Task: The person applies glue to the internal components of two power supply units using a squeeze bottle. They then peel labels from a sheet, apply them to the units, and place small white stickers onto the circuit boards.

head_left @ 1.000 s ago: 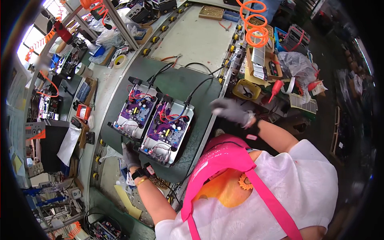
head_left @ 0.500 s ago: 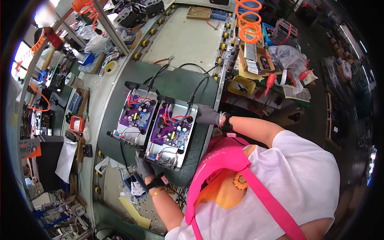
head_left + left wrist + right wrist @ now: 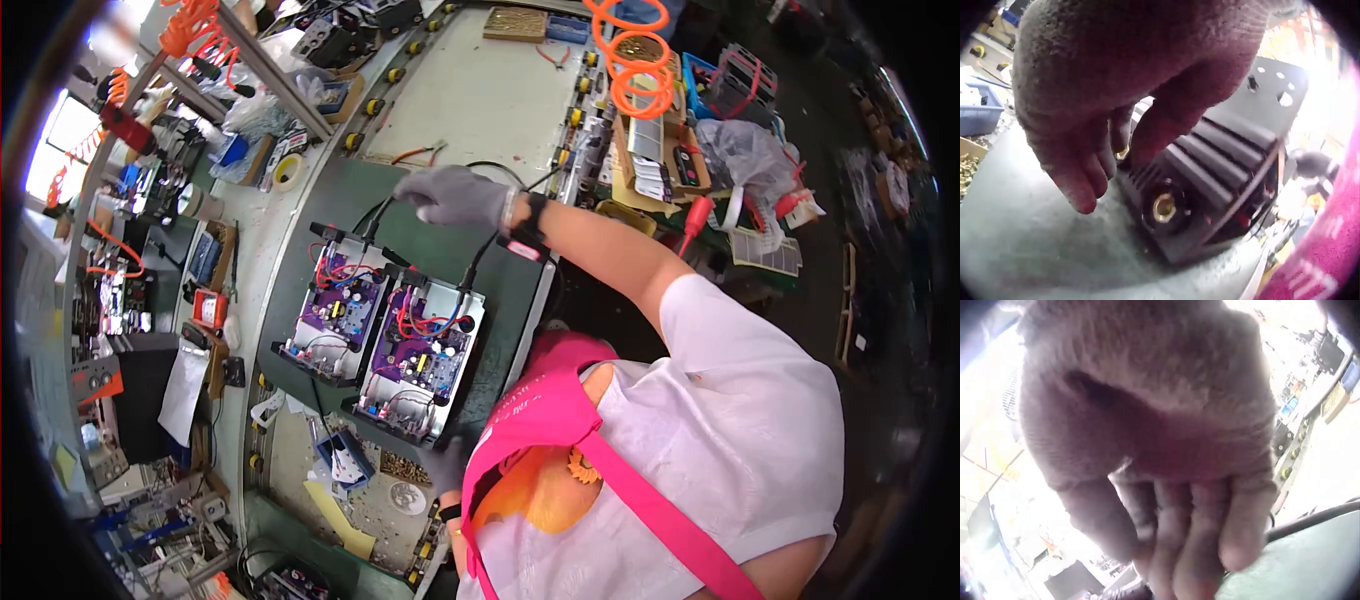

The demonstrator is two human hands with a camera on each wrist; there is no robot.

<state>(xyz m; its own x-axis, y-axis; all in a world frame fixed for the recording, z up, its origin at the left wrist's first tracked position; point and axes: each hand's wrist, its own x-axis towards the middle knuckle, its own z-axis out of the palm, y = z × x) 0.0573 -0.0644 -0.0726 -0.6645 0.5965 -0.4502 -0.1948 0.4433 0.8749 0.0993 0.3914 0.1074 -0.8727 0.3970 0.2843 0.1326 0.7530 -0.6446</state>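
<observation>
Two open-topped electronic units lie side by side on a dark green board: the left unit and the right unit, each with a purple circuit board and coloured wires inside. My gloved right hand hovers beyond their far ends, fingertips beside the left unit's black cable. Its fingers extend loosely in the right wrist view. My gloved left hand is at the near end of the right unit. In the left wrist view its fingers bend loosely beside the black slotted panel, close to a brass fitting.
A blue bin and a yellow sheet lie at the near left. Rollers line the conveyor, and a coiled orange hose hangs at the far right. Pliers lie beyond the board.
My right hand came in to the right unit's side, then moved up and left over the cables. My left hand shifted right, from the left unit's near end to the right unit's.
</observation>
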